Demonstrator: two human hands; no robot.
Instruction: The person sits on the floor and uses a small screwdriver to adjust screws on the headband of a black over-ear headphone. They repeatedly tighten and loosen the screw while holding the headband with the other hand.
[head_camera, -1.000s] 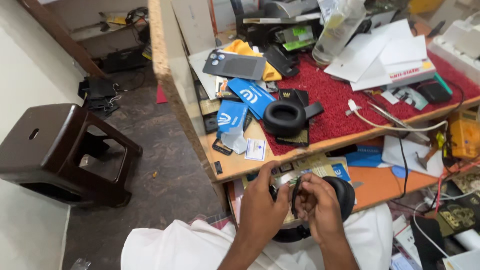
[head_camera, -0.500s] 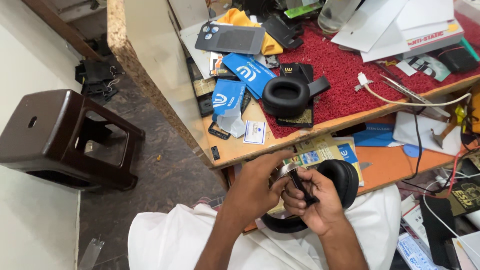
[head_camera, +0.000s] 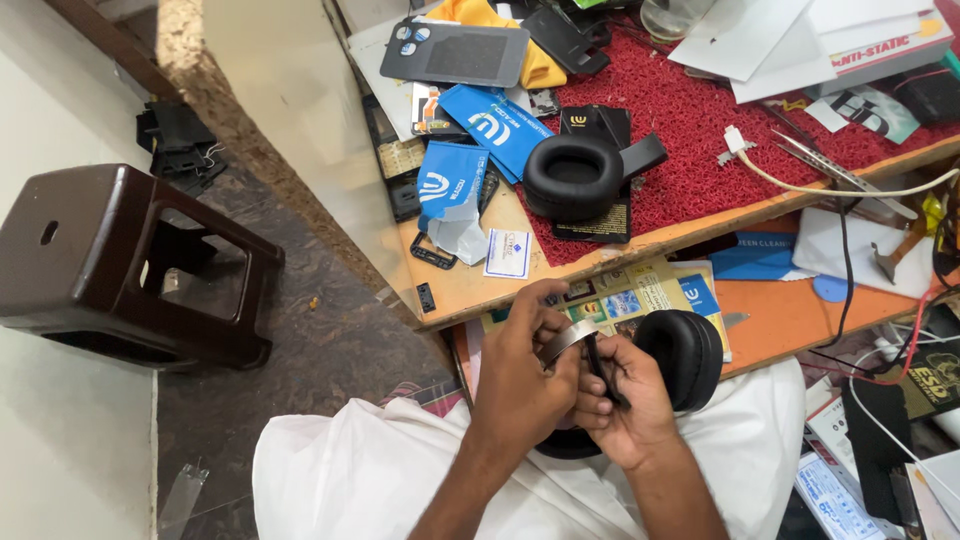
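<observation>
**Headphones in both hands**

Desk (head_camera: 470, 290) sits at 12 o'clock. Below it, headphones (head_camera: 685, 355) over the lap. Left hand (head_camera: 520, 380) pinches the metal band (head_camera: 565, 340); right hand (head_camera: 625, 400), at 3 o'clock, closes its grip around the black strap.

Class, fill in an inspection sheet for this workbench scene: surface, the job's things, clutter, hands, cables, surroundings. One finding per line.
Surface: wooden bench with a red mat on top.
Job's things: black headphones held over the lap; their metal headband strip is between both hands.
Clutter: loose ear cup, blue packets, grey phone case, white papers, tweezers.
Hands: left hand grips the strip; right hand holds the headband's black part.
Cables: white cable across the mat edge; black and red wires at right.
Surroundings: brown plastic stool on dark floor.
</observation>
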